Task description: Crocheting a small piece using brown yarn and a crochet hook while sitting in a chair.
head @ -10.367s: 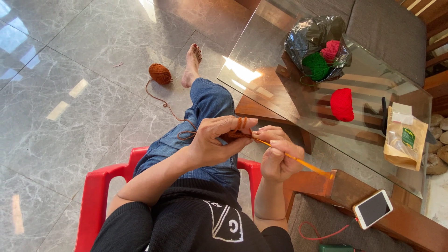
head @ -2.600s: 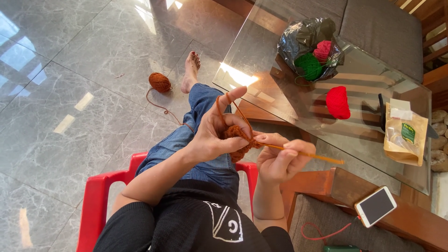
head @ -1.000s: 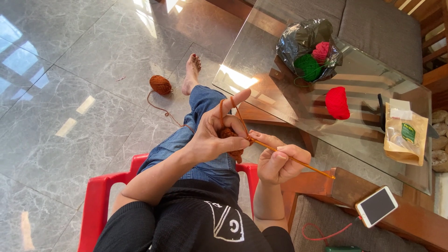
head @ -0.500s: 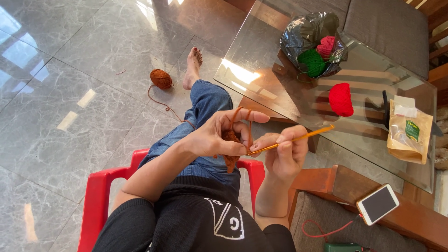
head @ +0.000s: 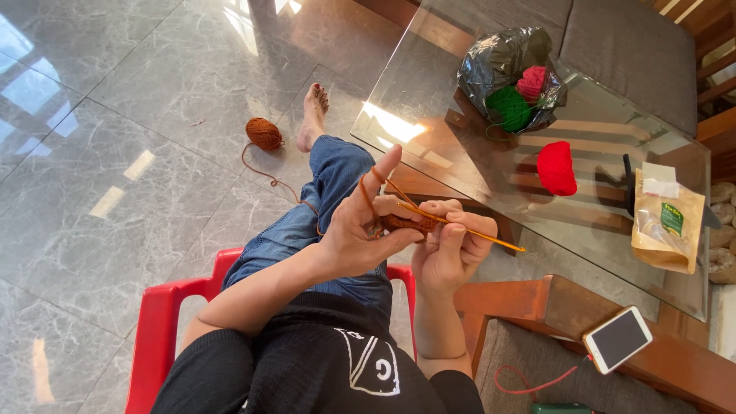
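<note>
Crochet work in rust-brown yarn point(head: 400, 223) sits pinched in the left hand point(head: 360, 234), held above the lap of the person seated on a red plastic chair point(head: 157, 326). Only a small, short lump of fabric shows between thumb and fingers, so I judge the piece to be at an early stage, with most of the making left; how many rows it has cannot be told. The brown yarn ball point(head: 264, 133) on the marble floor point(head: 115, 115), far and to the left, looks full and round, which fits that judgement. Its strand runs along the floor, up past the jeans leg and over the raised index finger of the left hand, which is closed on the fabric while that finger stands up and apart to tension the yarn. The right hand point(head: 448, 249) is curled shut around a yellow-orange crochet hook point(head: 460, 228), fingers together. The hook's long axis runs nearly level across the scene, tilted slightly; its working tip points left into the brown fabric and its tail end points right and a little nearer, toward the glass table point(head: 613, 253). On that table lie a red yarn piece point(head: 556, 168) and a dark bag of yarn balls point(head: 510, 77), both well apart from the hands.
</note>
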